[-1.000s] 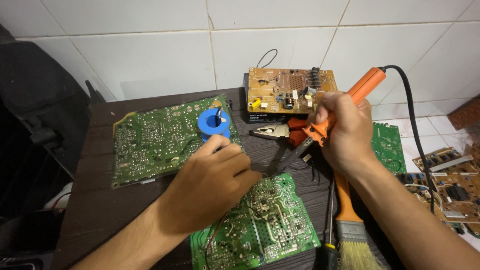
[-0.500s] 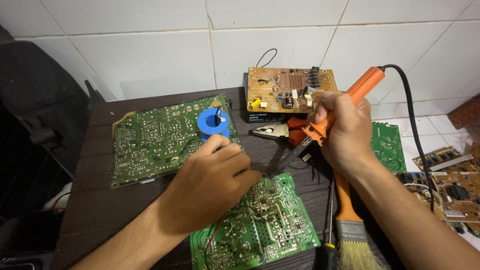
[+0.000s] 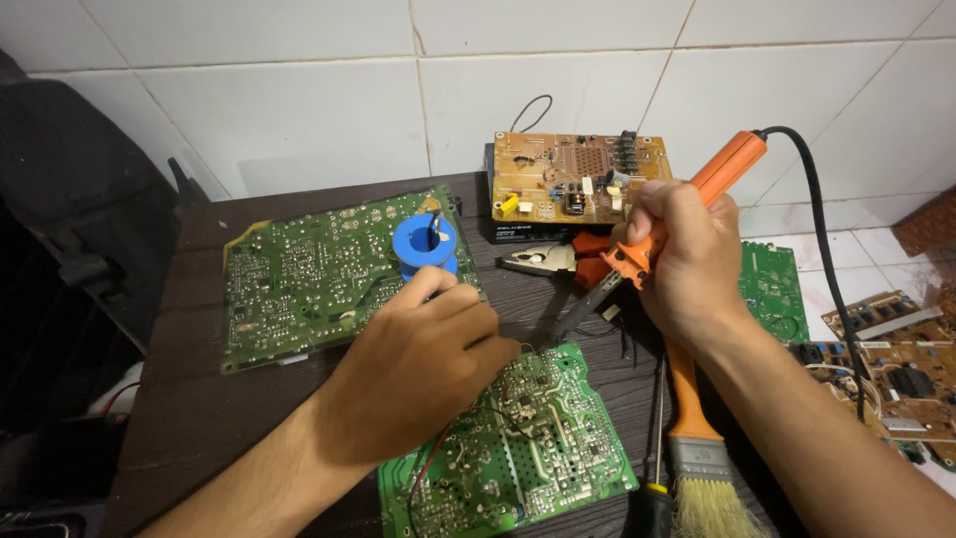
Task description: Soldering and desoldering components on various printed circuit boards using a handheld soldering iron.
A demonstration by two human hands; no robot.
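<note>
Dark table [image 3: 199,399], orange soldering iron [image 3: 687,204], green board [image 3: 518,448]

Wall of large glossy white ceramic tiles [image 3: 299,110] with thin grey grout lines ran beyond both hands, meeting the far edge of the low dark brown slatted wooden table [image 3: 189,399]. Floor of matching white tiles [image 3: 866,249] lay to the right of the right hand. A bulky black fabric object [image 3: 70,199] stood left of the left hand, beside the table; its kind could not be told. Light was even and soft, with faint sheen on the tiles.
</note>
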